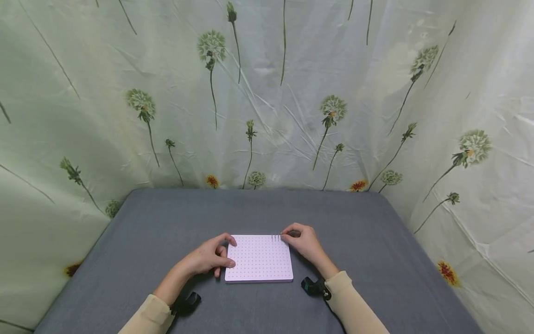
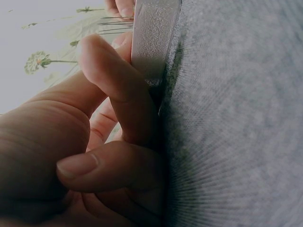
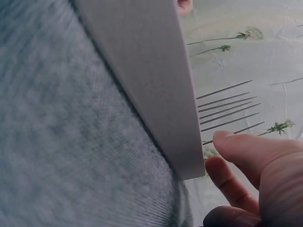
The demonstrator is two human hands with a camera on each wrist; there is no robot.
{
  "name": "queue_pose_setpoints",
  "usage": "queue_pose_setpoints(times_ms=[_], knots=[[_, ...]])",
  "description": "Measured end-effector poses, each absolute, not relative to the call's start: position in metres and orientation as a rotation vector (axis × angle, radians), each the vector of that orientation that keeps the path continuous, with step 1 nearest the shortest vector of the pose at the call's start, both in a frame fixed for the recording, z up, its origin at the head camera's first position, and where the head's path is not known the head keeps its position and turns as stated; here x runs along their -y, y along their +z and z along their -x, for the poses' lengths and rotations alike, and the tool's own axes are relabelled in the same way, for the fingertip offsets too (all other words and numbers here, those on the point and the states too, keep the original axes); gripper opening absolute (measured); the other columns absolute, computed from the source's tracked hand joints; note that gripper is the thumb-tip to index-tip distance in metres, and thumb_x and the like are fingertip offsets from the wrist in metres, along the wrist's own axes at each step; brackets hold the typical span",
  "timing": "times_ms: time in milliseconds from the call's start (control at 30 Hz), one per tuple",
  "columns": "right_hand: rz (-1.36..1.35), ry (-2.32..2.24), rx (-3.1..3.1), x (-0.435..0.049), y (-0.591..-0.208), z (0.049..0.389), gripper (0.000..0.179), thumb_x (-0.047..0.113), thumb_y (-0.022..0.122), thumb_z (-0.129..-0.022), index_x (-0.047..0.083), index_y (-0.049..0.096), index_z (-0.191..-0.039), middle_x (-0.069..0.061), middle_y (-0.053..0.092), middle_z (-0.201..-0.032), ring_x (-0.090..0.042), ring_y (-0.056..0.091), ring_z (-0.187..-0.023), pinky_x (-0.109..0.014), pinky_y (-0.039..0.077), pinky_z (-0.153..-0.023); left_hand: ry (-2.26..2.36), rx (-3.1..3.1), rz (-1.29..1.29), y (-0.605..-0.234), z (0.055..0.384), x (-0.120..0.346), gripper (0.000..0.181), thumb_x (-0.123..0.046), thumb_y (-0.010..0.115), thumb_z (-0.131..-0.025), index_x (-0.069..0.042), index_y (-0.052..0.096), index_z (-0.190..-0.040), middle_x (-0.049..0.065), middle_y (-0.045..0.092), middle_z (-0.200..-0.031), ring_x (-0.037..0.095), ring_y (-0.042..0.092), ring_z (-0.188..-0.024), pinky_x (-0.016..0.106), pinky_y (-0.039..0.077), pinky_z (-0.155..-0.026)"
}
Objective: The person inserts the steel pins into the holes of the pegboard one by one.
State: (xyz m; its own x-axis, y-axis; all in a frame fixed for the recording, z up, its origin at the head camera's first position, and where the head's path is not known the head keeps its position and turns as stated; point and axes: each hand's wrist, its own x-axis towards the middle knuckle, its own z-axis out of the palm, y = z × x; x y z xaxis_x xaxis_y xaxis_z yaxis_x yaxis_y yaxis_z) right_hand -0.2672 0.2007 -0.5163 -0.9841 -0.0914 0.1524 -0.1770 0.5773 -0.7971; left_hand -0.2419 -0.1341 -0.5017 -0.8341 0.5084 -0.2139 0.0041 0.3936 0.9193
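A pale pink-white pegboard (image 1: 259,260) with rows of small holes lies flat on the grey table. Thin metal pins (image 3: 227,100) stand upright in a row near its far right corner. My left hand (image 1: 208,256) holds the board's left side, with thumb and index finger on its top; the other fingers bend beside the edge, as the left wrist view shows. At the far right corner, my right hand (image 1: 303,241) pinches the endmost pin between thumb and index finger. The thumb (image 3: 241,146) covers part of that pin in the right wrist view.
Grey cloth covers the table (image 1: 187,208) around the board. Behind and at the sides hangs a pale curtain (image 1: 267,102) printed with dandelions. Each wrist wears a black camera, the left one (image 1: 187,304) and the right one (image 1: 314,287) both close above the cloth.
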Motion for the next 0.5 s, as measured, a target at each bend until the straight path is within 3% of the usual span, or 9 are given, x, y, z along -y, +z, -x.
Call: queue_pose_setpoints(times_ms=[133,367,500], knots=[[-0.26,1.338,2.7,-0.2,-0.517,0.267,0.009,0.01,0.083,-0.091,0.018,0.08,-0.089,0.003,0.077,-0.094,-0.012,0.07,-0.092,-0.032,0.055,-0.084,1.444,-2.189,-0.439,-0.502,0.242,0.134,0.052,-0.018,0.085,-0.091,-0.008,0.055,-0.132,0.0,0.056,-0.068,0.01,0.057,-0.047,0.024,0.039,-0.049],[-0.24,1.394,2.7,-0.206,-0.513,0.267,0.008,0.011,0.083,-0.091,0.015,0.081,-0.098,-0.002,0.08,-0.101,-0.014,0.073,-0.095,-0.035,0.057,-0.086,1.45,-2.182,-0.425,-0.501,0.241,0.134,0.053,-0.017,0.086,-0.09,-0.008,0.055,-0.132,0.0,0.056,-0.069,0.011,0.057,-0.047,0.024,0.039,-0.049],[-0.203,1.435,2.673,-0.216,-0.503,0.266,0.012,0.013,0.082,-0.093,0.013,0.082,-0.105,-0.006,0.08,-0.108,-0.014,0.072,-0.086,-0.029,0.054,-0.075,1.452,-2.178,-0.426,-0.501,0.242,0.134,0.054,-0.017,0.086,-0.09,-0.007,0.055,-0.133,0.0,0.057,-0.069,0.011,0.057,-0.047,0.024,0.04,-0.049]])
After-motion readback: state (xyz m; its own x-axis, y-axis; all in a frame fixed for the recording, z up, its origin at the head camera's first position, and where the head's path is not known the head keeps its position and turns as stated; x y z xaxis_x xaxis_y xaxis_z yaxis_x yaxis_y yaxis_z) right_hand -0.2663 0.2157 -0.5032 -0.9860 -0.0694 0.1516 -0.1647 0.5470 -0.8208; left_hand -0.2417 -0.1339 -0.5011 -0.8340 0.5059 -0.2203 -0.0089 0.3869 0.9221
